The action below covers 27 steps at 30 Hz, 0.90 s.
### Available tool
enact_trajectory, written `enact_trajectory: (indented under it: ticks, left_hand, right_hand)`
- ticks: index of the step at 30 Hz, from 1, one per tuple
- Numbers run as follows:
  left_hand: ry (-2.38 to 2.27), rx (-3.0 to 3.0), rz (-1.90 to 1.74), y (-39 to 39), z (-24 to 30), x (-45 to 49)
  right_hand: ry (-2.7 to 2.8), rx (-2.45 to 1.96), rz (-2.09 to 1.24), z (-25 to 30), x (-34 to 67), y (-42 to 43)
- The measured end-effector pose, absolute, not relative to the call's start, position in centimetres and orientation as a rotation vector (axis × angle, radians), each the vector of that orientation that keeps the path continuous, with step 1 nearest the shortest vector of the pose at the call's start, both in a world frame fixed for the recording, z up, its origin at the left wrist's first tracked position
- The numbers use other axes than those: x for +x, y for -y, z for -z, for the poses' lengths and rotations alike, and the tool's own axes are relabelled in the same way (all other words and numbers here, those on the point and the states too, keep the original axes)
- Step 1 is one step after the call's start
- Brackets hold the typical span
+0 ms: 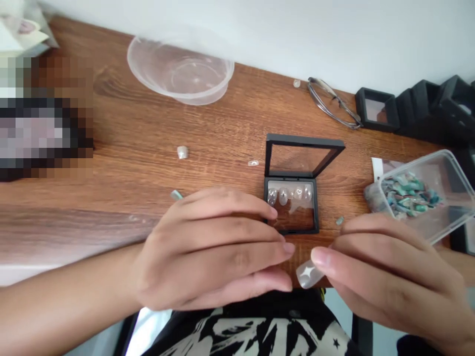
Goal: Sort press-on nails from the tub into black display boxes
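My right hand (386, 277) pinches a clear press-on nail with a white star (308, 275) at the table's front edge. My left hand (215, 247) lies just left of it, fingers stretched toward the nail and close together, tips almost touching it. Right behind both hands stands an open black display box (292, 230) with several pale nails (289, 194) in a row across its upper part; its clear lid (304, 155) is propped up.
A clear plastic tub of teal and pink nails (426, 195) sits at the right. A clear bowl (180, 69), glasses (334, 101) and more black boxes (376, 109) lie further back. Loose nails (182, 152) are scattered on the wooden table (148, 163).
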<state>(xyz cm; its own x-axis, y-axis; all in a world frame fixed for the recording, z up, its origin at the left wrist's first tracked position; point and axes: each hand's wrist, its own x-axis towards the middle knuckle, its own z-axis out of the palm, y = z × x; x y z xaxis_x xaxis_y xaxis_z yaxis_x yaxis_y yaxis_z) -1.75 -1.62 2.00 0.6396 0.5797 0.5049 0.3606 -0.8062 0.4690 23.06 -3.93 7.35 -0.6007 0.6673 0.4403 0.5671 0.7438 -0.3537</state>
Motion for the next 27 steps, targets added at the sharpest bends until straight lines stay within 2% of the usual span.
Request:
enact_trajectory:
  ticks: [4,13,20,24,27]
  left_hand:
    - [-0.709,2.427,-1.209,1.4,-2.5,-1.5]
    - [-0.601,2.463,-0.91,1.0,-4.0,-2.4]
    - [-0.671,2.399,-0.914,1.3,-3.0,-1.8]
    - [-0.68,2.427,-1.098,1.9,-1.7,-1.8]
    - [-0.736,2.491,-1.099,2.1,-0.9,-1.9]
  right_hand:
    - [2.446,-0.774,-0.3,-5.6,22.9,3.0]
    - [2.426,-0.758,-0.459,-4.3,22.2,2.5]
    - [2.372,-0.815,-0.524,-4.3,21.6,2.4]
    - [2.344,-0.84,-0.524,-3.8,21.5,2.6]
    - [2.33,-0.893,-0.508,-3.7,21.6,2.7]
